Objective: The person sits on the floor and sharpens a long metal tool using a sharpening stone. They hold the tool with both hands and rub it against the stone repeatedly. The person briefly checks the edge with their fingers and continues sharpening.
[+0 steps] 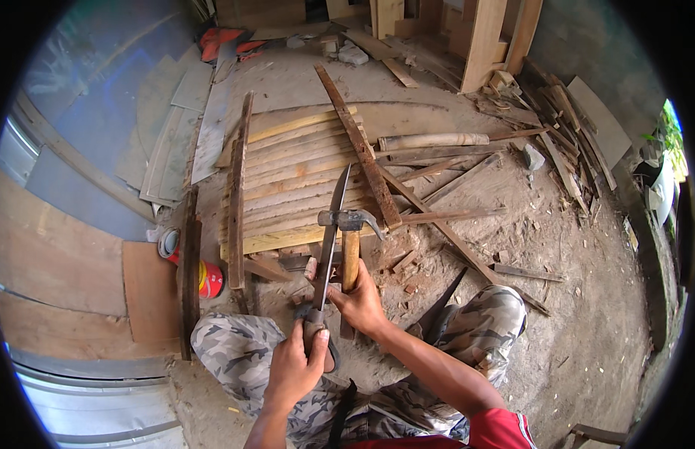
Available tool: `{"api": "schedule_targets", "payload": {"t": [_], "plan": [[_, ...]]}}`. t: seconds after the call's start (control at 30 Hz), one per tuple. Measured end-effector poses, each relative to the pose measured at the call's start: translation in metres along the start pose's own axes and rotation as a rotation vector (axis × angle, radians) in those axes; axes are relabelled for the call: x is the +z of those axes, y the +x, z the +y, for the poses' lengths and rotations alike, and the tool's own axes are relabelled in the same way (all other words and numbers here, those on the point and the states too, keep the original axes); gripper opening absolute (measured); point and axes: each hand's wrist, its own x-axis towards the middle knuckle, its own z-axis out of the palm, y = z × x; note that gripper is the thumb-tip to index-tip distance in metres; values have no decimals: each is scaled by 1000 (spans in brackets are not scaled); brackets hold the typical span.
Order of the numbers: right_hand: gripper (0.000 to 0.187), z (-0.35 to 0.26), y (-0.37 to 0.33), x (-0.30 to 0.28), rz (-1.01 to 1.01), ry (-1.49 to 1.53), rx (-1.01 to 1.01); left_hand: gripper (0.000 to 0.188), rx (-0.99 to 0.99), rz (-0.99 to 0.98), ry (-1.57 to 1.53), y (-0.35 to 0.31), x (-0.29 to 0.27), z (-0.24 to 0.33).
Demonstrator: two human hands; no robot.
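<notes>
My left hand [296,367] is wrapped round the dark handle of a machete [328,262], its long narrow blade pointing up and away from me. My right hand [360,301] grips a claw hammer [350,258] by its wooden handle, head upward and claw to the right. Blade and hammer head overlap in the picture; whether they touch I cannot tell. The right thumb and fingertips are close to the lower blade. Beyond both tools, a row of pale wooden slats [291,170] lies on the ground, with a dark wooden bar along its left side and another slanting across its right.
My camouflage-clad knees [482,329] are bent on either side. Red cans [211,279] stand at left beside upright boards. Loose sticks [467,254] and wood chips litter the dirt floor at right. A scrap-wood pile [564,135] leans by the right wall, with planks [482,45] at the back.
</notes>
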Motion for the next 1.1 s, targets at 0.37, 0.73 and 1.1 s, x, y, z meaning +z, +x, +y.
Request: {"api": "schedule_targets", "payload": {"t": [0.37,0.73,1.1], "plan": [[44,-17,1,2,35,-115,69,34,-285,-303,-747,-24,-39,-12],[45,-4,0,3,59,-54,-45,28,-140,-290,-782,-24,-3,-53],[44,-2,-3,7,19,66,7,30,-14,-2,-250,-22,20,-69]]}}
